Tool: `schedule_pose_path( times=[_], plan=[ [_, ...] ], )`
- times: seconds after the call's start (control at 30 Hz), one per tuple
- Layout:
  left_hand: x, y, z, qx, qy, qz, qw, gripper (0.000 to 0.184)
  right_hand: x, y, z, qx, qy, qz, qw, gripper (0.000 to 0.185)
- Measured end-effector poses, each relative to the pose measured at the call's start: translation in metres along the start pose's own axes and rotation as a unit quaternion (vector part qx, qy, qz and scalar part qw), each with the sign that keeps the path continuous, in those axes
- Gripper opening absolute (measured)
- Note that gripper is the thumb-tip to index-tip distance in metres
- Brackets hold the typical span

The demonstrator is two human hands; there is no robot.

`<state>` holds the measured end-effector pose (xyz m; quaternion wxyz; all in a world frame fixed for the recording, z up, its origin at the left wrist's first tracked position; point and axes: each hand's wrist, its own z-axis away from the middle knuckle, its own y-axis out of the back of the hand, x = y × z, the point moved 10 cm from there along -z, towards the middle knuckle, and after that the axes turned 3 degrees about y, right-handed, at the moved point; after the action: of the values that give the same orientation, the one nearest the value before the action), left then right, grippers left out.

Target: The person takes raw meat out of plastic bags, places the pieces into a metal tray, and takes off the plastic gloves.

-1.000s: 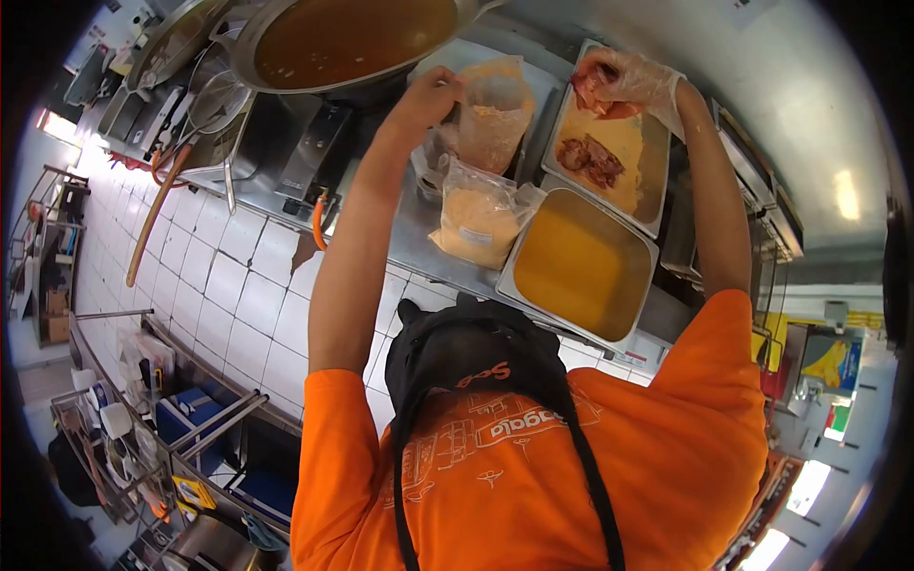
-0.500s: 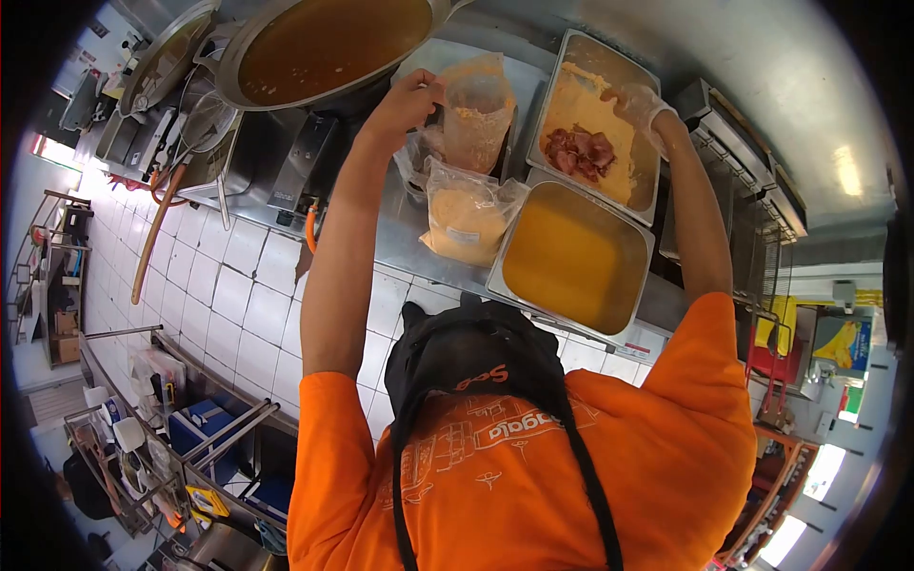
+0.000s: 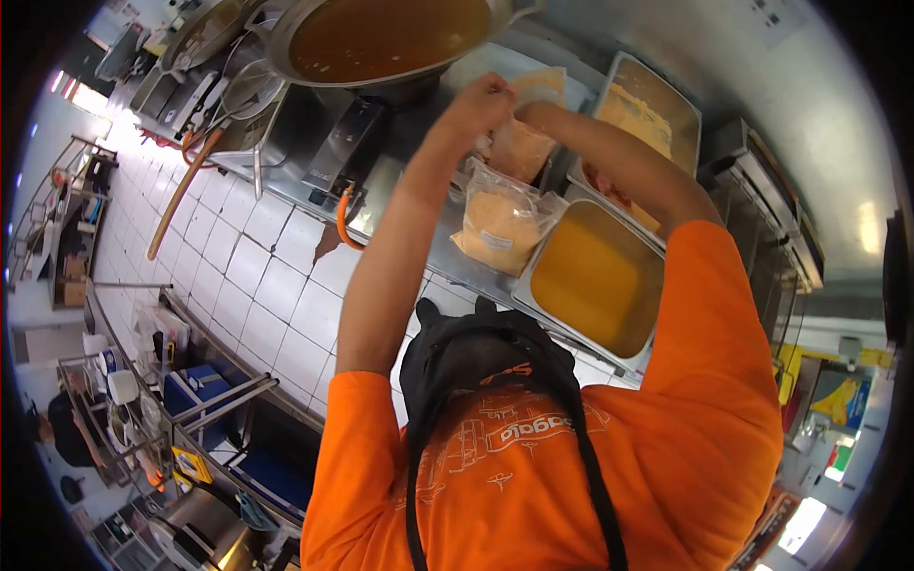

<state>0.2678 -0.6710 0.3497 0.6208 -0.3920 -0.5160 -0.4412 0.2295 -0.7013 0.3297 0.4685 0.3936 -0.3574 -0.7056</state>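
My left hand (image 3: 486, 103) pinches the rim of a tall clear plastic bag (image 3: 524, 152) that stands upright on the metal counter. My right forearm stretches across to the same bag, and my right hand (image 3: 535, 116) is at its mouth with the fingers hidden. A second clear bag of pale orange powder (image 3: 497, 228), with a white label, sits in front. Right of the bags is a steel pan of yellow-orange liquid (image 3: 600, 276). Behind it stands a steel pan of orange powder (image 3: 640, 119), where pieces of reddish meat (image 3: 609, 186) lie partly hidden under my right arm.
A large pot of brown liquid (image 3: 390, 38) stands at the back left. Left of it are a strainer (image 3: 252, 88) and a long wooden handle (image 3: 181, 200) jutting over the counter edge. An orange hose (image 3: 345, 219) hangs at the front. Wire racks line the right.
My right hand has left the powder pan and moved left to the bag's mouth. My left hand stays at the bag's rim. The view has shifted, so the counter appears further right.
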Motion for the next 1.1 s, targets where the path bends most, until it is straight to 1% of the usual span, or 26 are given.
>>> schedule_pose_path(
  times=[0.1,0.2,0.3,0.5,0.6,0.7,0.73,0.8,0.9,1.0,1.1],
  plan=[
    [-0.007,0.012,0.002,0.052,-0.011,-0.017,0.998,0.021,0.003,-0.026,-0.018,-0.022,-0.006,0.005,1.000,0.031],
    [-0.015,0.007,0.006,0.029,-0.020,-0.015,0.999,0.025,-0.001,-0.047,-0.030,-0.044,-0.008,0.014,0.999,0.031],
    [-0.016,0.005,0.006,0.055,-0.057,-0.078,0.994,0.027,-0.002,-0.056,-0.036,-0.059,-0.008,0.018,0.998,0.032],
    [-0.026,0.012,0.001,0.031,-0.062,-0.088,0.994,0.029,-0.003,-0.069,-0.047,-0.078,-0.007,0.029,0.996,0.032],
    [-0.034,0.014,0.002,-0.014,-0.024,-0.094,0.995,0.030,-0.003,-0.073,-0.051,-0.085,-0.009,0.030,0.996,0.033],
    [-0.040,0.032,0.006,-0.008,-0.009,-0.067,0.998,0.029,-0.002,-0.077,-0.051,-0.095,-0.007,0.030,0.995,0.033],
    [-0.042,0.045,0.011,0.011,-0.016,-0.034,0.999,0.028,-0.002,-0.078,-0.051,-0.099,-0.006,0.029,0.995,0.034],
    [-0.057,0.075,0.021,0.053,-0.029,0.032,0.998,0.028,-0.005,-0.080,-0.051,-0.114,0.000,0.029,0.993,0.034],
    [-0.100,0.110,0.043,0.087,0.013,0.027,0.996,0.026,-0.011,-0.077,-0.050,-0.147,0.013,0.016,0.989,0.035],
    [-0.146,0.119,0.066,0.097,0.042,0.044,0.993,0.026,-0.026,-0.070,-0.045,-0.199,0.037,-0.013,0.979,0.035],
    [-0.166,0.109,0.070,0.079,0.034,0.029,0.996,0.027,-0.044,-0.057,-0.038,-0.240,0.063,-0.045,0.968,0.036]
  ],
)
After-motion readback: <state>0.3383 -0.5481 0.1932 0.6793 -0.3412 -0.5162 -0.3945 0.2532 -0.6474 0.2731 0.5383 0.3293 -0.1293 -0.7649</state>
